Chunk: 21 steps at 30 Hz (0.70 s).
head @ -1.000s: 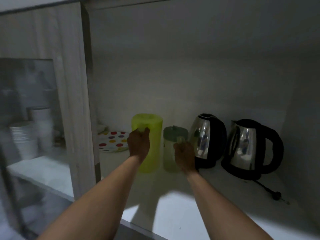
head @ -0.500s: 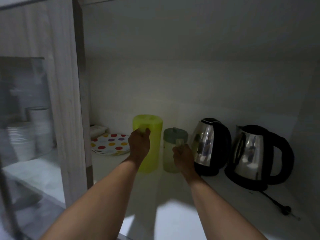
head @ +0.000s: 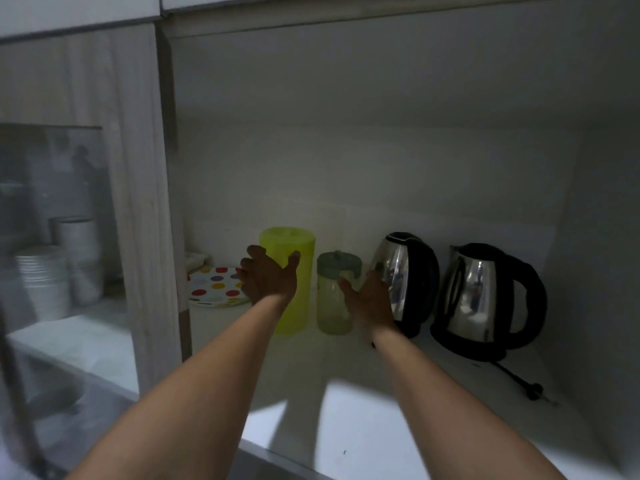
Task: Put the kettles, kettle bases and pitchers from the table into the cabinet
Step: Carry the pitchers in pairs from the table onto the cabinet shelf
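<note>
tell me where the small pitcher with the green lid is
In the head view the small pitcher stands on the cabinet shelf, between the tall yellow-green pitcher on its left and a steel kettle on its right.

Lime pitcher (head: pixel 294 271) — polka-dot plate (head: pixel 216 287).

Dim white shelf (head: pixel 346 431) — pale wood-grain post (head: pixel 138 202), glass door (head: pixel 52 188) left

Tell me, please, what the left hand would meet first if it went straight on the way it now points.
Most likely the yellow pitcher, directly ahead of the open left hand; whether they touch is unclear from this view.
</note>
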{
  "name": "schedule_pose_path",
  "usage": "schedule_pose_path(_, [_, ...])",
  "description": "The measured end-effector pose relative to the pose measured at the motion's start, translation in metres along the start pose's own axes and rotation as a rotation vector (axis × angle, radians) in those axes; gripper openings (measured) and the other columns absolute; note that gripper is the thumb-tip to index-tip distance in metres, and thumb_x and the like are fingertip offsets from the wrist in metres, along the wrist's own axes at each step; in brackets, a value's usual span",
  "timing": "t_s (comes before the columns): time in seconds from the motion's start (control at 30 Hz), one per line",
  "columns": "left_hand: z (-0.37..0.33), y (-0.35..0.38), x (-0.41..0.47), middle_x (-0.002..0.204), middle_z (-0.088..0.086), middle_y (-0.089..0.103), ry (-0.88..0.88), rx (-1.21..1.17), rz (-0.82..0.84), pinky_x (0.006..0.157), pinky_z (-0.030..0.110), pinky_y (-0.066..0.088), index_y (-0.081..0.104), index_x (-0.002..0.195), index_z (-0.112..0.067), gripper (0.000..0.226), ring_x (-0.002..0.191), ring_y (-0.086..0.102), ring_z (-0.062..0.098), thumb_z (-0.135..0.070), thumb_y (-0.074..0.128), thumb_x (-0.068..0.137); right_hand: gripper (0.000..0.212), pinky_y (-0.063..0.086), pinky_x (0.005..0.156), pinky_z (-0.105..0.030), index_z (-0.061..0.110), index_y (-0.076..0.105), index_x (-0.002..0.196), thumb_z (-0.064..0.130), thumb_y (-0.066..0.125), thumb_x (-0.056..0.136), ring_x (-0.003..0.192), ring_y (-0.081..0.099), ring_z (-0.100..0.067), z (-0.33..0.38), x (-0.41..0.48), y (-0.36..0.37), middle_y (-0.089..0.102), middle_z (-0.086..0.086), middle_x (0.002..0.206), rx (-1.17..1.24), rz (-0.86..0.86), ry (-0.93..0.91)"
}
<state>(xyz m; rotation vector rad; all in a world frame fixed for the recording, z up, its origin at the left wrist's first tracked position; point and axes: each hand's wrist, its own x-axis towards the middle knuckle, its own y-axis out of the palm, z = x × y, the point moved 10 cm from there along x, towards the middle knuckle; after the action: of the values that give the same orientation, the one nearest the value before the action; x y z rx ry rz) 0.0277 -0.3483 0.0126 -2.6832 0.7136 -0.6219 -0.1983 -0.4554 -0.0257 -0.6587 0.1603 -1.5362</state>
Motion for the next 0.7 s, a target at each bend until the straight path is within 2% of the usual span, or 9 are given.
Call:
schedule_pose_path(0.07, [-0.015,-0.013,-0.013,0.128,0.017,0.048,0.077,0.067,-0.006,0.092,0.05,0.041,0.042,0.127,-0.013,0.066,0.122,0.043,0.04,-0.058,0.066,0.084,0.08,0.038,0.113,-0.041,0.0,0.033,0.151,0.048,0.063,0.096,0.142,0.041,-0.038,0.011,-0.009,-0.015,0.04,-0.025,0.155,-0.09,-0.005,-0.006])
schedule_pose_path(0.17, [-0.04,-0.032,-0.034,0.127,0.016,0.05,0.251,0.158,0.076,0.095,0.049,0.041,0.043,0.131,-0.014,0.062,0.122,0.043,0.039,-0.059,0.057,0.09,0.063,0.046,0.104,-0.042,0.003,0.044,0.139,0.045,0.064,0.095,0.131,0.052,-0.039,0.04,-0.03,-0.036,0.051,-0.024,0.141,-0.161,-0.035,-0.051])
schedule_pose_path(0.27, [-0.064,-0.052,-0.054,0.128,0.018,0.053,0.398,0.263,0.199,0.096,0.048,0.044,0.045,0.136,-0.014,0.061,0.122,0.047,0.04,-0.058,0.05,0.095,0.063,0.045,0.108,-0.042,0.011,0.041,0.145,0.045,0.06,0.096,0.137,0.048,-0.038,0.072,-0.059,-0.055,0.047,-0.022,0.146,-0.273,-0.001,-0.078])
schedule_pose_path(0.33, [-0.072,-0.064,-0.07,0.128,0.021,0.057,0.465,0.311,0.257,0.096,0.046,0.045,0.049,0.136,-0.011,0.061,0.12,0.052,0.041,-0.057,0.049,0.096,0.064,0.044,0.11,-0.04,0.01,0.04,0.149,0.044,0.058,0.097,0.139,0.046,-0.038,0.088,-0.08,-0.064,0.046,-0.021,0.15,-0.35,0.034,-0.104])
schedule_pose_path(0.47, [-0.08,-0.103,-0.108,0.133,0.022,0.057,0.592,0.337,0.317,0.103,0.042,0.043,0.053,0.138,-0.012,0.061,0.125,0.052,0.039,-0.057,0.048,0.097,0.059,0.048,0.103,-0.042,0.005,0.054,0.135,0.05,0.057,0.096,0.13,0.054,-0.04,0.118,-0.124,-0.084,0.057,-0.024,0.138,-0.386,0.012,-0.148])
schedule_pose_path(0.57, [-0.078,-0.15,-0.124,0.135,0.022,0.057,0.647,0.38,0.297,0.105,0.041,0.042,0.053,0.14,-0.013,0.063,0.127,0.051,0.037,-0.059,0.046,0.096,0.06,0.046,0.105,-0.044,0.004,0.056,0.135,0.05,0.057,0.097,0.132,0.052,-0.039,0.147,-0.159,-0.083,0.058,-0.023,0.139,-0.428,0.011,-0.192])
schedule_pose_path(0.7, [-0.047,-0.23,-0.132,0.137,0.021,0.057,0.616,0.448,0.234,0.104,0.04,0.041,0.053,0.139,-0.014,0.061,0.128,0.05,0.037,-0.058,0.044,0.098,0.062,0.044,0.109,-0.049,0.007,0.053,0.138,0.052,0.056,0.096,0.136,0.049,-0.038,0.189,-0.215,-0.057,0.055,-0.021,0.143,-0.422,0.064,-0.258])
